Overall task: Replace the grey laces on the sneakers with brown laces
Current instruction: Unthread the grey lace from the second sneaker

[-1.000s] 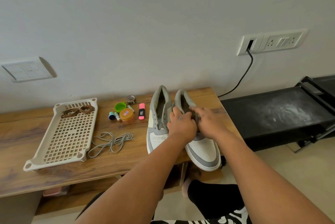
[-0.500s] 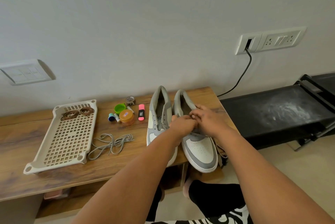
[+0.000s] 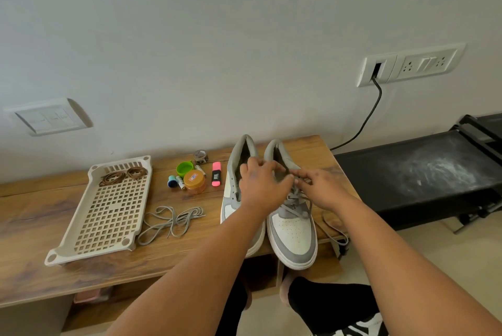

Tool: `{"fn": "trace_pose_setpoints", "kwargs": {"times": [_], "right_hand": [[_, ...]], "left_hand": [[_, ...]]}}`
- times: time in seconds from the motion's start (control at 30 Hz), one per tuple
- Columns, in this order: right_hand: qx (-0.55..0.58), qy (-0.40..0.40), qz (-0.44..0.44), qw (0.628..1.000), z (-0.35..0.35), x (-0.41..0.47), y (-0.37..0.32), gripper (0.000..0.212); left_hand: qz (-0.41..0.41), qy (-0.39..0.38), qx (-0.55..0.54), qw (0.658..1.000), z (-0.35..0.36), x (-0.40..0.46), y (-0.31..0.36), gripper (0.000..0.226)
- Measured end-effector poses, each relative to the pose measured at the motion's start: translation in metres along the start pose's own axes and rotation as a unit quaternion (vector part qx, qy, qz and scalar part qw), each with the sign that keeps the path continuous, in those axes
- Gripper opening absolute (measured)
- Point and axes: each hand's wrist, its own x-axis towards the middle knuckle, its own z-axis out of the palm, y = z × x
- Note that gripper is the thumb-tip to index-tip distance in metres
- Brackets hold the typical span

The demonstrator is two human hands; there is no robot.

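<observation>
Two grey-and-white sneakers stand side by side on the wooden table. The left sneaker shows bare eyelets. The right sneaker still carries a grey lace, and one loose end hangs over the table's right edge. My left hand grips the right sneaker's upper near the tongue. My right hand pinches the grey lace at the top eyelets. A removed grey lace lies loose on the table. Coiled brown laces rest at the far end of a beige slotted tray.
Between tray and sneakers sit a green cap, an orange-lidded jar, a pink highlighter, batteries and a small tape roll. A black treadmill stands to the right, with a cable running to the wall socket.
Both hands have moved up the right sneaker from its mid-lacing to the top eyelets. The grey lace there looks looser, and an end now hangs off the table's right edge.
</observation>
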Motion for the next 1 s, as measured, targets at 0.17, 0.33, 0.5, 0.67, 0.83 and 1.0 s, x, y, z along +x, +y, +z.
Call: {"fn": "trace_pose_setpoints", "kwargs": {"times": [0.17,0.33,0.5,0.67,0.83,1.0], "right_hand": [[-0.013,-0.010,-0.020,1.000,0.003,0.001,-0.001,0.042],[-0.037,-0.006,-0.028,0.999,0.000,0.001,-0.001,0.042],[-0.044,0.004,-0.007,0.999,-0.005,0.003,0.000,0.043],[-0.035,0.001,-0.006,0.999,-0.005,0.002,0.000,0.042],[-0.013,-0.001,-0.013,1.000,-0.005,0.000,-0.001,0.042],[-0.024,-0.006,-0.022,0.999,-0.005,0.001,0.000,0.042]], "left_hand": [[0.097,-0.059,0.198,0.974,0.013,-0.001,-0.008,0.026],[0.070,-0.104,0.103,0.987,0.014,0.009,-0.010,0.021],[-0.136,-0.066,-0.495,0.856,-0.045,0.020,0.000,0.024],[0.050,0.020,0.061,0.997,-0.035,0.013,-0.024,0.037],[0.177,-0.048,0.209,0.961,-0.005,0.007,-0.010,0.033],[0.172,-0.099,0.235,0.952,0.012,0.008,-0.010,0.027]]}}
